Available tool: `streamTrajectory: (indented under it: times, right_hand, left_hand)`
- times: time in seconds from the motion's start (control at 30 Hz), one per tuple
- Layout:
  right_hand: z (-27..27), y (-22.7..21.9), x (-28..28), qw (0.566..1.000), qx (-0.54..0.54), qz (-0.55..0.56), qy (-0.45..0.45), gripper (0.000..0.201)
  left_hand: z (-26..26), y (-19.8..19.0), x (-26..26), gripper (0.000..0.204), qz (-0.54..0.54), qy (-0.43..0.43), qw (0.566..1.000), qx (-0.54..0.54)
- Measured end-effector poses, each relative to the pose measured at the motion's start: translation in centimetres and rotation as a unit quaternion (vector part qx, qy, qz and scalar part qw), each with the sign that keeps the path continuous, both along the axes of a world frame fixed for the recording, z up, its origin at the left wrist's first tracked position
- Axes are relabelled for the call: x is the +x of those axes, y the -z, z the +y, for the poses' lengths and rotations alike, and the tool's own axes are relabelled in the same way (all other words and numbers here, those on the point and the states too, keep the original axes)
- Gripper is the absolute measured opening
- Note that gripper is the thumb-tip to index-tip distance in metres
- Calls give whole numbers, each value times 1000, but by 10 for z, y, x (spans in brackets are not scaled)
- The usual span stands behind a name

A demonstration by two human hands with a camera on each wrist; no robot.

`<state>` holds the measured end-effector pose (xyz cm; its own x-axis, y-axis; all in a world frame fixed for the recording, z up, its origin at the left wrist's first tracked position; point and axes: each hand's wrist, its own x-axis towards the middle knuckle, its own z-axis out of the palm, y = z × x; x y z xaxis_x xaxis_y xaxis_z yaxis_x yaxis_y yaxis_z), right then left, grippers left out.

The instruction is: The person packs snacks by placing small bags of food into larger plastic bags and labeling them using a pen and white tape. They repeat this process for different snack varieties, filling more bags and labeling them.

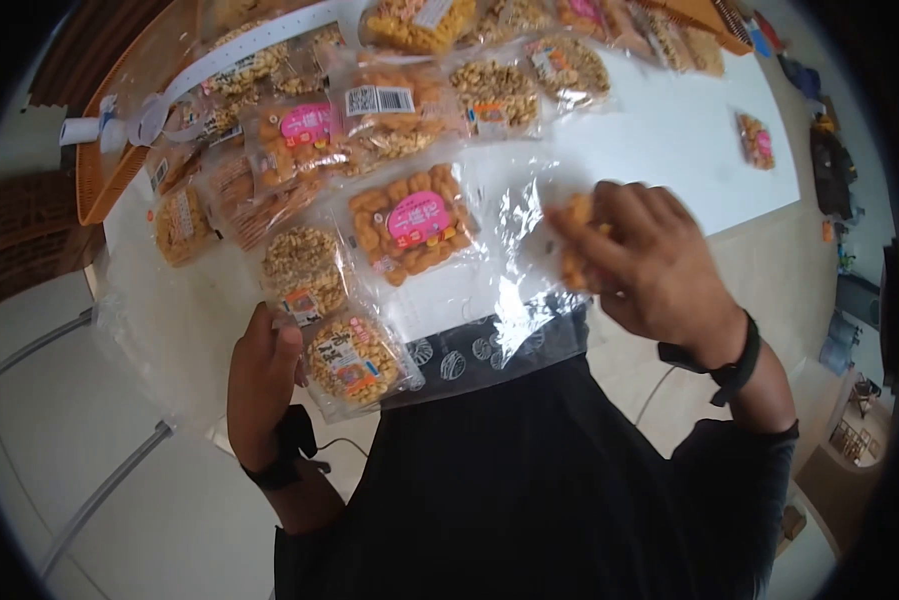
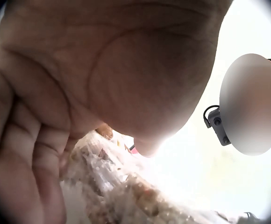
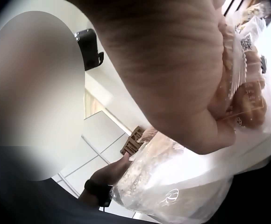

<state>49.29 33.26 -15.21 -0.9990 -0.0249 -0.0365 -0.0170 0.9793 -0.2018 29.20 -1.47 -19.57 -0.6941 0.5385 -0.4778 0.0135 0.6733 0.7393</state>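
Observation:
My left hand [image 1: 254, 380] grips the left edge of a large clear plastic bag [image 1: 514, 310], thumb on top and fingers behind it. On the bag's left side are two round nut-cake packets, an upper one [image 1: 304, 265] and a lower one [image 1: 354, 355]. Beside them is a pink-labelled packet of fried dough twists [image 1: 414, 222]. My right hand [image 1: 659, 265] pinches another clear snack packet [image 3: 251, 105] with orange-brown pieces, close over the bag's right part. The right wrist view shows a QR code on that packet; my fingers cover part of it.
Several more snack packets [image 1: 374, 105] are heaped at the back of the white table [image 1: 669, 120], with a wicker basket [image 1: 97, 165] behind at the left. One small pink-labelled packet [image 1: 755, 140] lies alone at the far right. A brown slatted crate [image 1: 34, 235] stands beyond the table's left side.

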Motion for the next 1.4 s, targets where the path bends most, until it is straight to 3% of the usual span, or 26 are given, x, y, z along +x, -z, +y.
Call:
streamTrajectory:
  times: [0.03,0.23,0.37,0.47,0.63,0.77,0.87,0.9,1.03,1.27,1.37,1.4]
  right_hand:
    - [0,5,-3,1000,-2,8,-26,64]
    - [3,17,-15,988,-115,-31,-101,77]
    - [6,17,-15,999,-24,-4,-29,81]
    - [4,16,-16,1000,11,5,-29,79]
    - [-1,15,-20,987,-57,-23,-148,85]
    - [-5,6,-20,981,-125,-65,-135,81]
    - [4,12,-12,984,-151,-34,-89,88]
    - [13,16,-7,988,-124,-31,-86,98]
    - [22,11,5,988,-126,-25,-82,104]
    - [20,-5,11,959,-260,-19,-110,98]
    - [25,-3,18,946,-312,-42,-71,97]
    - [24,-2,17,963,-254,-49,-74,96]
  left_hand:
    - [0,0,1,43,7,-6,1000,1]
    - [4,-8,11,39,41,-16,998,-36]
    - [1,-4,11,43,65,-1,996,-61]
    - [1,-6,8,44,53,8,996,-72]
    - [2,0,11,46,60,-8,997,-39]
    - [5,-1,10,46,63,-8,996,-56]
    - [6,-4,11,47,82,5,995,-63]
    - [8,-4,12,48,99,12,993,-61]
    - [9,-2,13,48,122,8,991,-53]
    - [18,-12,12,46,99,22,987,-123]
    - [18,-12,13,46,96,25,988,-119]
    - [17,-12,13,46,92,25,989,-112]
